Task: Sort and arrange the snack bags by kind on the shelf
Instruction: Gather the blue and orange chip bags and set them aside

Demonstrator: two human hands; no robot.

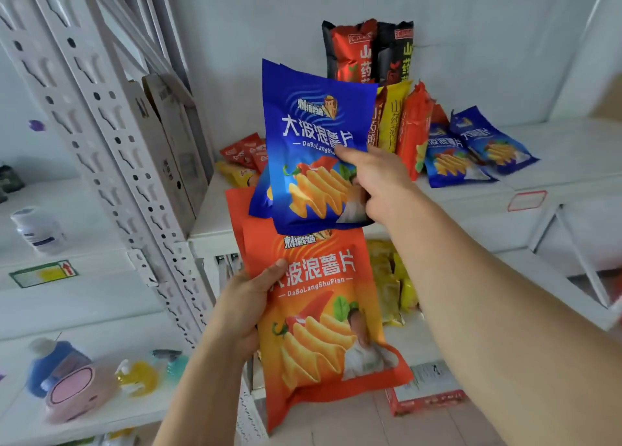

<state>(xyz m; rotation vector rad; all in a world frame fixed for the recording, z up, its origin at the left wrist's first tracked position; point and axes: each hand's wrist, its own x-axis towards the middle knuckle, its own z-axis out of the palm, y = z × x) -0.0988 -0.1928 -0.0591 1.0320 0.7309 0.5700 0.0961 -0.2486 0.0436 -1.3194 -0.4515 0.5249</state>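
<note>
A glossy blue crisp bag [316, 149], flat and crinkled, is held up in front of the white shelf [525, 189], pinched at its right edge by the right hand [380, 179], fingers clamped on the foil. Below it, the left hand [245, 311] grips a glossy orange crisp bag [323, 317] by its left edge. On the shelf, two more blue bags [471, 156] lie beside upright yam-chip packs [393, 85].
</note>
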